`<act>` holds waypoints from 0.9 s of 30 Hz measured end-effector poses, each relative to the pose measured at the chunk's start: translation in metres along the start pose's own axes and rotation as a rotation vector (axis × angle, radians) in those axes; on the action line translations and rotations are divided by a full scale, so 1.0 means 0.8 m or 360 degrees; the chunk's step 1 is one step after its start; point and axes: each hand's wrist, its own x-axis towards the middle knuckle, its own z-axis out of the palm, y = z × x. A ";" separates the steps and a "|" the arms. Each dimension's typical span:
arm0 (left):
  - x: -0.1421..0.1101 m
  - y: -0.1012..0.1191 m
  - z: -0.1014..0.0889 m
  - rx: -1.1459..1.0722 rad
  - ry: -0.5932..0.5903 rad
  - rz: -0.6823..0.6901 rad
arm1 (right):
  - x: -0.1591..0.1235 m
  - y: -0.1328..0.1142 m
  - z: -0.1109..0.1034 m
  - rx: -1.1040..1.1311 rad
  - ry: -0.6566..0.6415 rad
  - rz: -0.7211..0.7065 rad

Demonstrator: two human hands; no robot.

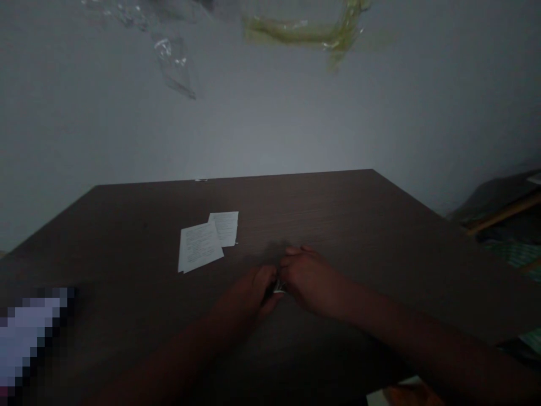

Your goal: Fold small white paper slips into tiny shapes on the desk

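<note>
My left hand [264, 286] and my right hand [305, 276] meet low over the front middle of the table. Between them shows a small pale thing [279, 289], mostly covered by the fingers; its kind is too dark and hidden to name. Both hands have curled fingers and are closed around it. Left of and beyond the hands lie printed paper sheets [202, 247], overlapping one another, with another printed sheet [226, 226] partly under them.
The brown table [321, 214] meets a pale wall [274, 124] bearing clear and yellow tape [296, 34]. A pixelated bright object [29, 332] lies at the left. A paper scrap [201, 180] is at the back edge. Wooden bars [507, 213] and cloth stand beyond the right edge.
</note>
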 end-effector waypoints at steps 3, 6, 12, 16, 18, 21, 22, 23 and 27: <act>0.003 -0.003 -0.003 0.0032 -0.0015 0.0036 | -0.001 0.007 0.000 0.0052 0.0062 0.0025; 0.008 -0.003 -0.008 0.0051 -0.0039 0.0091 | -0.003 0.017 -0.003 0.0142 0.0044 -0.0006; 0.007 -0.007 -0.017 0.0018 0.0031 0.0022 | -0.010 0.047 -0.013 0.0553 0.0283 -0.0207; 0.004 -0.021 -0.020 -0.0058 0.0137 -0.0112 | -0.010 0.063 -0.010 0.0711 0.0319 -0.0225; 0.004 -0.025 -0.023 -0.0081 0.0167 -0.0149 | -0.007 0.067 -0.004 0.0763 0.0252 -0.0222; 0.005 -0.027 -0.026 -0.0072 0.0195 -0.0136 | 0.001 0.072 0.009 0.0753 0.0181 -0.0166; 0.006 -0.027 -0.027 -0.0063 0.0202 -0.0129 | 0.004 0.073 0.013 0.0744 0.0166 -0.0148; 0.006 -0.027 -0.027 -0.0054 0.0210 -0.0123 | 0.006 0.075 0.018 0.0746 0.0153 -0.0130; 0.006 -0.032 -0.024 0.0018 0.0259 -0.0078 | 0.013 0.081 0.033 0.0792 0.0169 -0.0082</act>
